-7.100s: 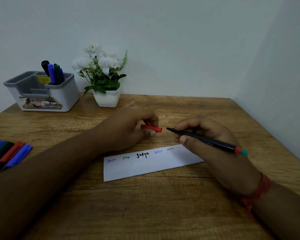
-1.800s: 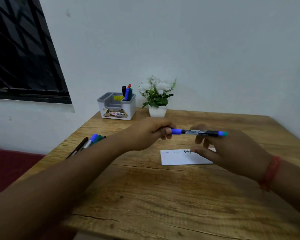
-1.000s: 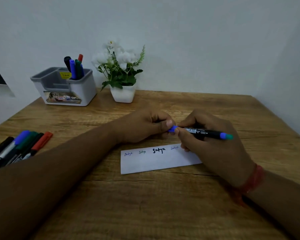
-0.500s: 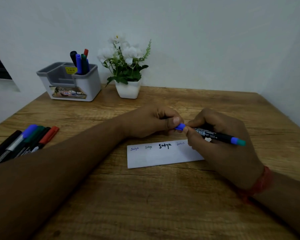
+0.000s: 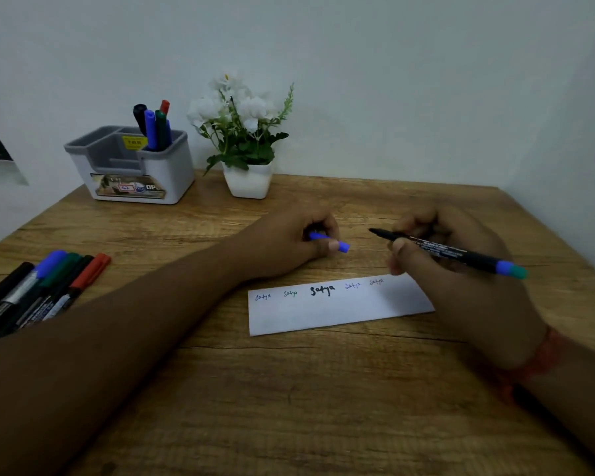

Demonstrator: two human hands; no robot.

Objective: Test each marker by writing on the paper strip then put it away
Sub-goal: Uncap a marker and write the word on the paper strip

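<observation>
My right hand (image 5: 461, 280) grips a black marker (image 5: 450, 251) with a blue end; its bare tip points left, above the table. The marker's blue cap (image 5: 334, 242) is pinched in my left hand (image 5: 289, 242), a short gap away from the tip. Just in front of both hands lies the white paper strip (image 5: 334, 310), with several small written words along its top edge. My right hand covers the strip's right end.
Several capped markers (image 5: 45, 290) lie in a row at the table's left edge. A grey and white organiser (image 5: 172, 173) at the back left holds several markers (image 5: 153, 127). A white pot of flowers (image 5: 248, 182) stands beside it. Walls close the back and right.
The blue cap has come off the marker and stays in my left hand. My hands have moved apart, so the marker's tip is now bare.
</observation>
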